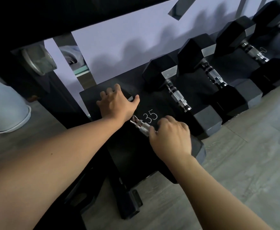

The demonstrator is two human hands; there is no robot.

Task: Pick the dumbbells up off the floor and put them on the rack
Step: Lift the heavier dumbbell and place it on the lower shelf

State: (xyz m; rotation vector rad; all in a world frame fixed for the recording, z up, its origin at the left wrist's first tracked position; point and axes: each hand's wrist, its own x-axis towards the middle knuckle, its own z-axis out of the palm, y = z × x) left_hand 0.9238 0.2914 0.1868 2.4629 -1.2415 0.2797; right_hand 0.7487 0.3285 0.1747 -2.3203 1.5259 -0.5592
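A black hex dumbbell (140, 127) with a chrome handle lies on the lowest shelf of the black rack (119, 155), over a white "35" label (150, 116). My right hand (170, 135) is wrapped around the near part of its handle. My left hand (117, 102) rests flat on top of the dumbbell's far head, fingers spread over it. To the right, three more black hex dumbbells sit in a row on the same shelf: the nearest (179, 97), a second (214, 75) and a third (253, 52).
The rack's upper shelf (69, 12) hangs dark overhead, and its upright post (36, 83) stands at left. The rack's foot (129, 203) juts onto the grey floor (235, 163). A pale cylindrical object (4, 107) stands at the far left. A lilac wall is behind.
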